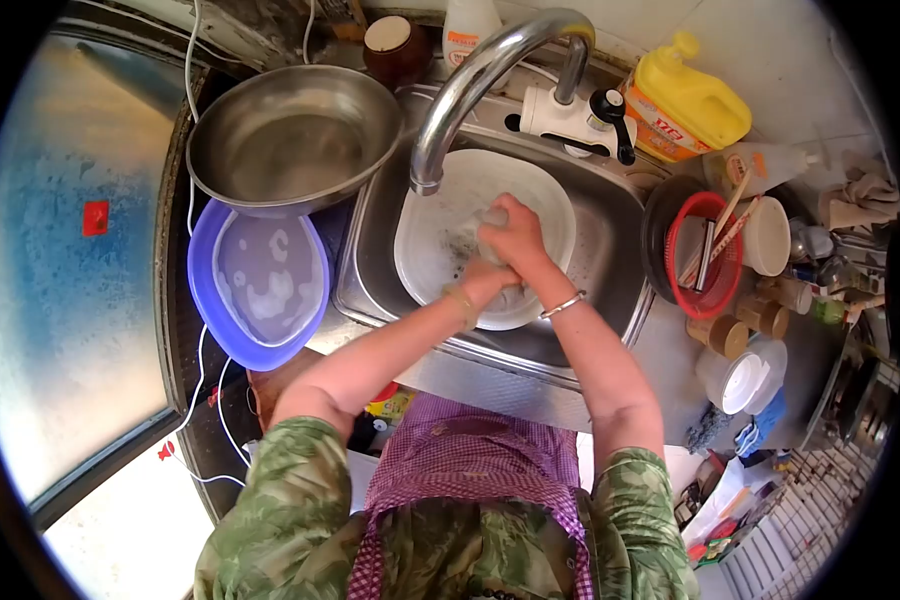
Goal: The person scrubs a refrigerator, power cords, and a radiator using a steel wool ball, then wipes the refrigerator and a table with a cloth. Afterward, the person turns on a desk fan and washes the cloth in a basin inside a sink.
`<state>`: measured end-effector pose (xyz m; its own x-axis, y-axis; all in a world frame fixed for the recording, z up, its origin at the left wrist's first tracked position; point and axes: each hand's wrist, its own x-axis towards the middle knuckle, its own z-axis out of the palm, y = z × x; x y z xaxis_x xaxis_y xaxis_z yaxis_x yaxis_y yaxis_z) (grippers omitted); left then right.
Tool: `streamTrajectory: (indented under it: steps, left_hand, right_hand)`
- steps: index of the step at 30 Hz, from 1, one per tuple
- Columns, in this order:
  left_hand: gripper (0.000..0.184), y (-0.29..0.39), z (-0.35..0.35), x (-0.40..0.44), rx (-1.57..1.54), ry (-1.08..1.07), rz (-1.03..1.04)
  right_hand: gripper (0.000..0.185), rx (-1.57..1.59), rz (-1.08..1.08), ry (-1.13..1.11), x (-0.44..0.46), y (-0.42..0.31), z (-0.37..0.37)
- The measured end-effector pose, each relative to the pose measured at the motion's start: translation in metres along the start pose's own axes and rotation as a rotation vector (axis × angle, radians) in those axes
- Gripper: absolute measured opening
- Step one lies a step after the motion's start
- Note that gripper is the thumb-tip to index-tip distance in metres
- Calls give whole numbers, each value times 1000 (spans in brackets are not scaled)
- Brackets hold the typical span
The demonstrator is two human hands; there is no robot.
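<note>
Both hands are closed around a bunched greyish cloth (493, 218), twisted between them above a white basin (545, 190). My right hand (516, 236) grips its upper part, and my left hand (484, 281) holds lower down, right against it. Most of the cloth is hidden by the fingers. The basin sits in the steel sink (610, 235), with cloudy water and dark specks inside. A curved chrome faucet (470, 80) reaches over the basin's upper left; I cannot see water running from it.
At left, a large steel bowl (295, 135) stands above a purple basin (202, 270) of soapy water. A yellow pump bottle (685, 105) stands behind the sink. To the right are a red basket (728, 270) with chopsticks, several jars, and a white cup (735, 385).
</note>
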<state>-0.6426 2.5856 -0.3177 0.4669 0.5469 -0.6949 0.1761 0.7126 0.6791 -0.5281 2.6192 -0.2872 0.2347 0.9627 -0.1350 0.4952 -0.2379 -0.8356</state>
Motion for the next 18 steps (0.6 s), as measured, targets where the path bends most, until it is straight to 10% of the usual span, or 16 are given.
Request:
streamTrajectory:
  steps: [2,7,11,15,18]
  left_hand:
    - [83,41,27,-22,333,438,83]
    - [81,16,33,-22,636,492,395]
    - [60,41,9,-66,-244,-159,218]
    - [49,76,20,-130,-785,-418,-260]
    - [61,74,28,-150,-1221,-570,-168]
  right_hand:
    - [34,-50,-17,138,5,1,4]
    - [45,103,262,-36,-1,-16,-19]
    - [59,907,276,-328,-27,4,-62]
    - [56,1405,261,-413,-51,-55,-84]
    - [51,1700,251,-470,-53,-86,-67]
